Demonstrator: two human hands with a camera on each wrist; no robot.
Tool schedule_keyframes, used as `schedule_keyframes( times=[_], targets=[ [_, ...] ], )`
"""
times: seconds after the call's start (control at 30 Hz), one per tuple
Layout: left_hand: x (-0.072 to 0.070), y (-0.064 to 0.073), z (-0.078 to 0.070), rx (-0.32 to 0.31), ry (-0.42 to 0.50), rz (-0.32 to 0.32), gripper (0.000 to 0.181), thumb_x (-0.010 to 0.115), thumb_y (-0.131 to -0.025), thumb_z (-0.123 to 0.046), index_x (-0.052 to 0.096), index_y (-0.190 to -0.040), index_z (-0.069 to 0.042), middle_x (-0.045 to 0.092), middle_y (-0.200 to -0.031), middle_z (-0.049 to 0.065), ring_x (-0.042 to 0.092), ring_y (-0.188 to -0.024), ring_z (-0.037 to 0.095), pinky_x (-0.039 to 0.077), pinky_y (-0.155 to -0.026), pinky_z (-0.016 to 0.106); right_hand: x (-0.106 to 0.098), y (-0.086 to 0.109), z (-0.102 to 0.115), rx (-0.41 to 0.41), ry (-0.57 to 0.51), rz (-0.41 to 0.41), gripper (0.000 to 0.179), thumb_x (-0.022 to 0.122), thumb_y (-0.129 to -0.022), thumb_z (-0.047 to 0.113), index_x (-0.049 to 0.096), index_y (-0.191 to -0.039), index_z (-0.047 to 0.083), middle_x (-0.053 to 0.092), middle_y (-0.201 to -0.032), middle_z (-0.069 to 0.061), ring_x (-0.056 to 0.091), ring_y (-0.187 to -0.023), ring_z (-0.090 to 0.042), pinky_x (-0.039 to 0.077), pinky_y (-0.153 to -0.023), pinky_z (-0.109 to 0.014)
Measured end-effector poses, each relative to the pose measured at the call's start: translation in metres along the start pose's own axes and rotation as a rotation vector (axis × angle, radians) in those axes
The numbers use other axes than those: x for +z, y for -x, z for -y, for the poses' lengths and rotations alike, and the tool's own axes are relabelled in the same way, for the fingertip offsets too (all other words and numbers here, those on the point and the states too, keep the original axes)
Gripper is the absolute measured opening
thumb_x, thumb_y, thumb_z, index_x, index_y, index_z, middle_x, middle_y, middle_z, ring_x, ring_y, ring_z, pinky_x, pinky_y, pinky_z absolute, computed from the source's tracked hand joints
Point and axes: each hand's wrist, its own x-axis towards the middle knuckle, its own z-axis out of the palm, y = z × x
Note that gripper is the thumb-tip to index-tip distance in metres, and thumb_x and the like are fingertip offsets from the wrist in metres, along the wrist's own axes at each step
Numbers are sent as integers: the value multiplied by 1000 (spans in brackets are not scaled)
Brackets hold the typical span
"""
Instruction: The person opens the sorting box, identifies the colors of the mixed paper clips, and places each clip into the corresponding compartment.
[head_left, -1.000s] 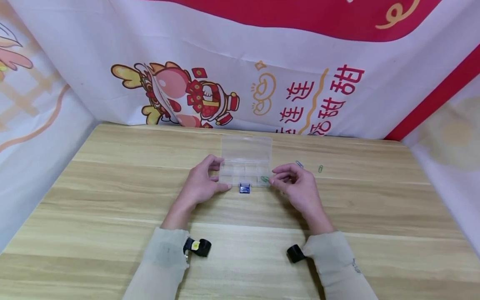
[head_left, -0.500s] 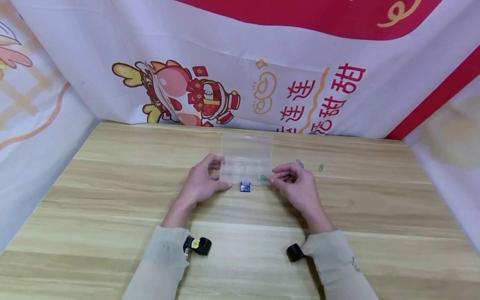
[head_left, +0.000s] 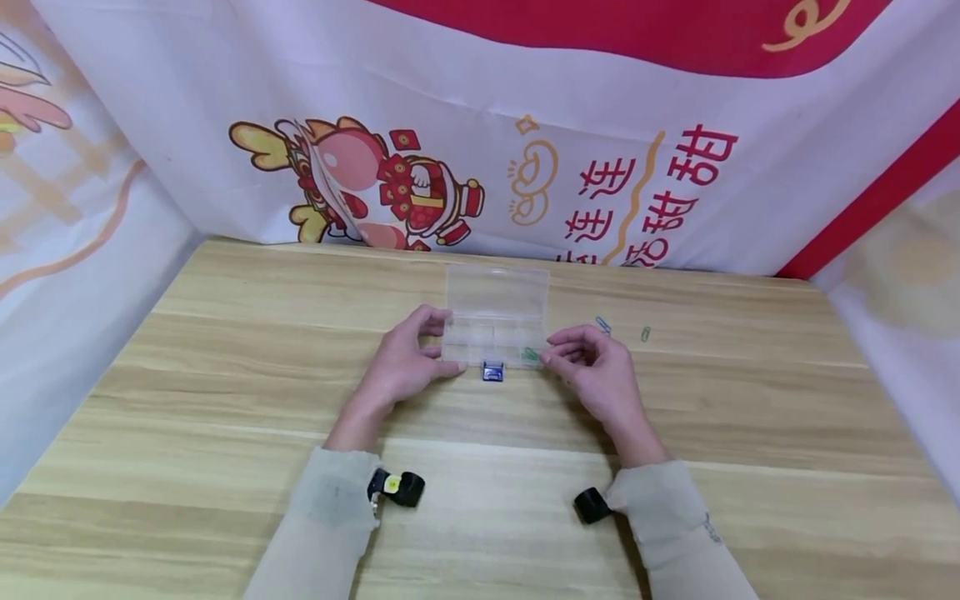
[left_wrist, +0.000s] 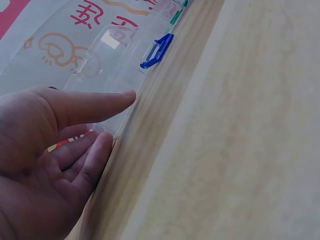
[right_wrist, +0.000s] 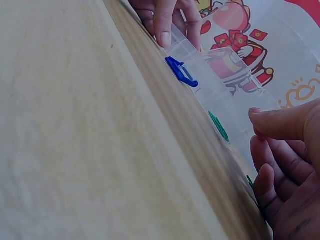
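Head view first: here's the clear box, centre of the worktop toward its far side, its lid swung open along the far edge. A blue latch juts out at the middle of the near edge. The left hand has the left end in its grasp, thumb at the near corner, fingers round the end wall. Over on the right, the right hand curves in at the opposite end, thumb and forefinger close together; whether they pinch anything, I can't tell. Just inside, in the near right compartment, lies a green clip, maybe more than one. Beyond the right hand a blue paper clip rests on the worktop, and farther right, a loose green paper clip. A printed cloth hangs behind it all.

To the left wrist view: the thumb lies along the near wall, the other fingers bend in at the left end, and the blue latch tilts outward farther along.

And the right wrist view: thumb and forefinger tips nearly meet at the box's right end, the green clip showing through the clear wall beside them, the left hand at the far end.
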Motion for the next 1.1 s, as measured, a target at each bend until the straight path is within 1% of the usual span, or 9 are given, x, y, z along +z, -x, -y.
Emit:
schedule_keyframes(
  times=[0.23, 0.47, 0.87, 1.1],
  targets=[
    [1, -1, -1, 24, 1, 5, 75, 89, -85, -3, 56, -151, -16, 58, -152, 14, 64, -136, 38, 56, -116, 46, -1, 1, 0, 19, -8, -9, 24, 84, -95, 20, 75, -116, 14, 75, -108, -5, 65, -99, -21, 55, -82, -23],
    [1, 4, -1, 1, 4, 2, 75, 88, -86, -4, 55, -152, -18, 58, -154, 13, 64, -136, 38, 56, -116, 48, 1, 3, -1, 18, -19, -6, 23, 85, -94, 20, 76, -114, 13, 75, -107, -5, 66, -98, -20, 55, -82, -23],
    [0, 4, 0, 16, 3, -5, 74, 88, -86, -4, 56, -152, -16, 58, -154, 13, 63, -137, 37, 56, -116, 47, 2, 3, -2, 5, -14, -10, 23, 85, -94, 20, 75, -114, 13, 75, -108, -6, 67, -99, -21, 56, -84, -24],
    [1, 4, -1, 4, 4, -3, 74, 89, -87, -4, 56, -151, -17, 58, -153, 11, 64, -137, 35, 56, -116, 46, -1, 3, -3, -25, -16, -25, 22, 84, -93, 17, 76, -113, 13, 75, -108, -7, 67, -98, -21, 56, -83, -24]
  ],
)
